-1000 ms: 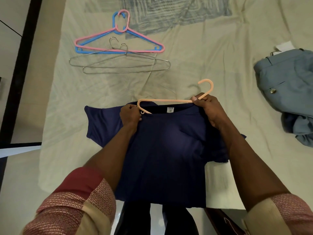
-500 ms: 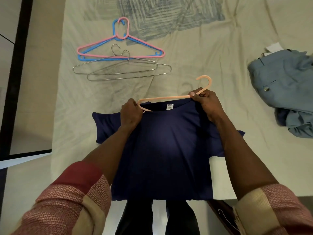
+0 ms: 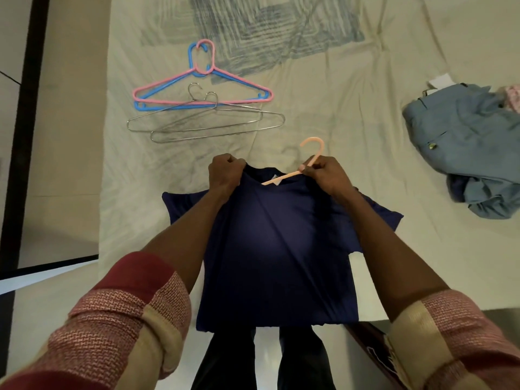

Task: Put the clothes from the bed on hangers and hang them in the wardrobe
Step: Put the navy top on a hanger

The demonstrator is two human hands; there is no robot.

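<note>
- Navy T-shirt (image 3: pixel 277 249) is spread at the near edge of the bed (image 3: pixel 337 108), with its collar held up by both hands and its hem hanging over the bed's edge.
- The left hand (image 3: pixel 225 171) is seen with fingers curled tight together, clamped on the left side of the collar.
- The right hand (image 3: pixel 327 173) is seen with fingers and thumb pinched on the neck of a peach hanger (image 3: pixel 306 161), at the right side of the collar.
- The hanger's hook is pointed up and away above the right hand; one arm of it is run down into the neck opening, and the rest is hidden inside the shirt.
- A small white label (image 3: pixel 275 180) is shown inside the collar; its writing is too small to be read.
- Both forearms are stretched forward over the shirt, with patterned red sleeves pushed back.
- A pink hanger (image 3: pixel 242 84) is laid over a blue hanger (image 3: pixel 157 106) farther up the bed, and two wire hangers (image 3: pixel 208 125) are overlapped just below them.
- Grey-blue trousers (image 3: pixel 464 147) are heaped well apart, at the right.
</note>
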